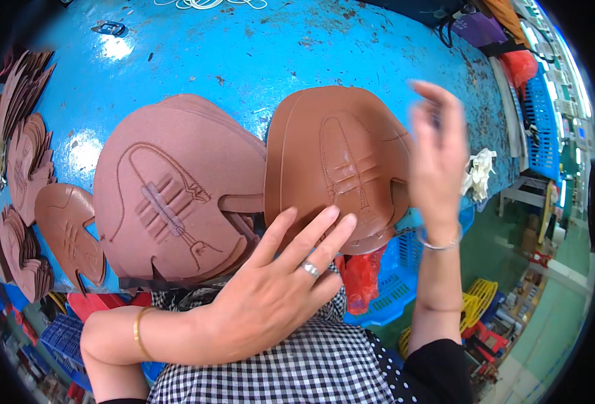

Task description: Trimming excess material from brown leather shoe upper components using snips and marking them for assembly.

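Note:
My left hand (274, 289) lies palm down with its fingers spread, fingertips at the near edge of a stack of smooth brown leather shoe uppers (358, 155). The top upper is face up, with a stitched loop and several raised ridges. Just right of that stack, my right hand (440, 148) is raised, blurred by motion, its fingers stretched and apart; nothing shows in it. To the left lies a thicker stack of uppers (169, 155), their dull pinkish-brown backs facing up with stitching and loose thread ends showing.
A single brown upper (72, 225) and further stacks of pieces (28, 161) line the left of the blue table (237, 57). A small blue tool (110, 28) lies far left. Crumpled white scraps (479, 174) sit at the right edge. Below are a blue basket (395, 303) and red plastic (363, 279).

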### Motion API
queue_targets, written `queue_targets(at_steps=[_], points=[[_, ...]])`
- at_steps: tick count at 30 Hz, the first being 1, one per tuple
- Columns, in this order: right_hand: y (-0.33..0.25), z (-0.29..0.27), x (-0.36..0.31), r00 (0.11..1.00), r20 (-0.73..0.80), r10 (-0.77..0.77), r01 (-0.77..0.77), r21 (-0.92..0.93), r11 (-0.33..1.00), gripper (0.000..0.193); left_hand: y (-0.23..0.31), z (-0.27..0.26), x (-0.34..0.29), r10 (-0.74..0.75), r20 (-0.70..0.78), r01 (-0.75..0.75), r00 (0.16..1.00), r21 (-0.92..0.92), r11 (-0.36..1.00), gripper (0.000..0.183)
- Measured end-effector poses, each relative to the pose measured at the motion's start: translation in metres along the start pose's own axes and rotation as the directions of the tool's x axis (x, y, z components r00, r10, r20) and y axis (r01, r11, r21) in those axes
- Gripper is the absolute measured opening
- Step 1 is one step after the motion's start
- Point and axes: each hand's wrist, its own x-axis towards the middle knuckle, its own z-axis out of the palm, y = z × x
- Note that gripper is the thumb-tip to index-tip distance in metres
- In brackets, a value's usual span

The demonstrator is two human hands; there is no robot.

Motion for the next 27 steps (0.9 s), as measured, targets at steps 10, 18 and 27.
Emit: queue_targets(at_steps=[10,18,27], points=[[0.061,0.046,0.044,0.901,0.205,-0.383,0.433,-0.382,0.816,0.029,-0.01,0.023,0.014,-0.056,0.08,0.044,0.995,0.138,0.989,0.011],[0.0,0.058,-0.022,0.809,0.386,-0.443,0.517,-0.109,0.849,0.036,-0.018,0.026,0.009,-0.028,0.052,0.024,0.998,0.072,0.997,0.013],[0.03,0.023,-0.001,0.885,0.32,-0.339,0.429,-0.277,0.86,0.039,-0.017,-0.062,-0.089,-0.216,0.007,0.127,0.976,-0.826,0.549,0.01]])
